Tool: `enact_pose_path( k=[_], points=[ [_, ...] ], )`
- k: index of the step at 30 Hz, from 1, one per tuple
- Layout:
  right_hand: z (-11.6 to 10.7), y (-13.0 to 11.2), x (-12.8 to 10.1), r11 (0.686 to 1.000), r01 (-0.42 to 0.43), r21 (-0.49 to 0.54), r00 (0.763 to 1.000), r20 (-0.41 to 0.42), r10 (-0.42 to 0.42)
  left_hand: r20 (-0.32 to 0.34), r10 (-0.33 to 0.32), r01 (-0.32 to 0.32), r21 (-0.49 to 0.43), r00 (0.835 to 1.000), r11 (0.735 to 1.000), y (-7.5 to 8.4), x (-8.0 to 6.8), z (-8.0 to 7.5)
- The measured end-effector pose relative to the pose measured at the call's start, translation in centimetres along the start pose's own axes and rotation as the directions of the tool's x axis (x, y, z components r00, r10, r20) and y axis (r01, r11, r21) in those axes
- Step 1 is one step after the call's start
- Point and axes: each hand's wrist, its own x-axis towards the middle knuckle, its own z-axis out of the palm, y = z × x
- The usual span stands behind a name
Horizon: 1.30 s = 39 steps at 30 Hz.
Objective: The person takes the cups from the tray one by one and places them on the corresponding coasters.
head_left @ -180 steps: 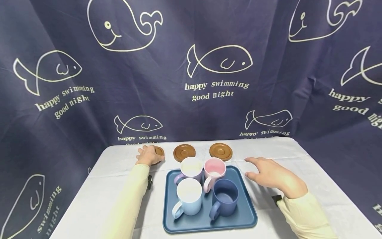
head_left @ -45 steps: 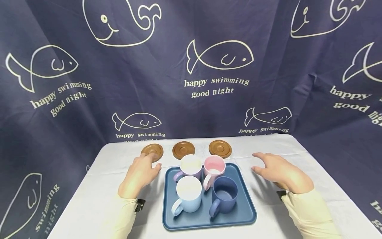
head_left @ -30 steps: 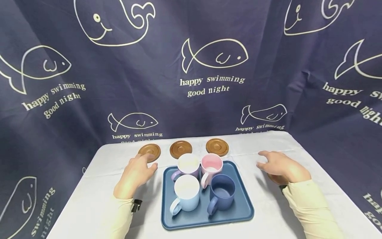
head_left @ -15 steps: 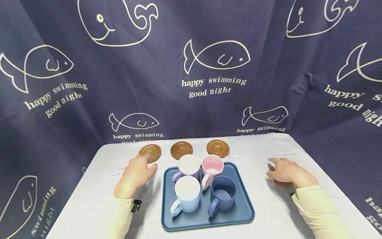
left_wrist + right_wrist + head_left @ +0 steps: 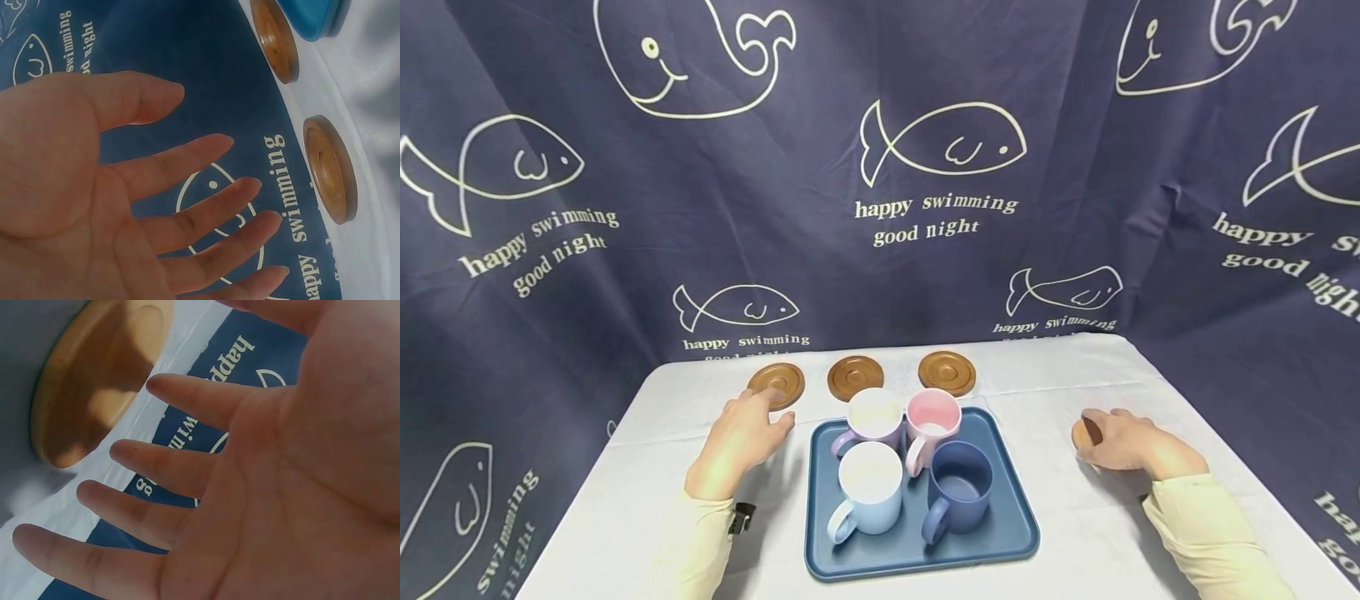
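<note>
Fingers of the right hand hang over a lone coaster right of the tray — spread and straight, gripping nothing. Left hand hovers flat and empty near the leftmost coaster — beyond the tray's mugs.

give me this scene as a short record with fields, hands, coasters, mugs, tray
left hand: open, just short of the leftmost wooden coaster
right hand: open over a fourth coaster, fingers straight; contact unclear
coasters: three in a row behind the tray
mugs: lilac, pink, light blue, dark blue
tray: blue, holds all four mugs
</note>
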Motion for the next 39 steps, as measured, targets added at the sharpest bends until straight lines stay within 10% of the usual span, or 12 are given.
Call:
enact_pose_path(
  k=[39],
  points=[
    [1.00,0.18,0.88,0.999,0.030,-0.039,0.997,-0.063,-0.032,0.000,0.005,-0.005,0.003,1.000,1.000,-0.02,0.07,0.12]
  ],
)
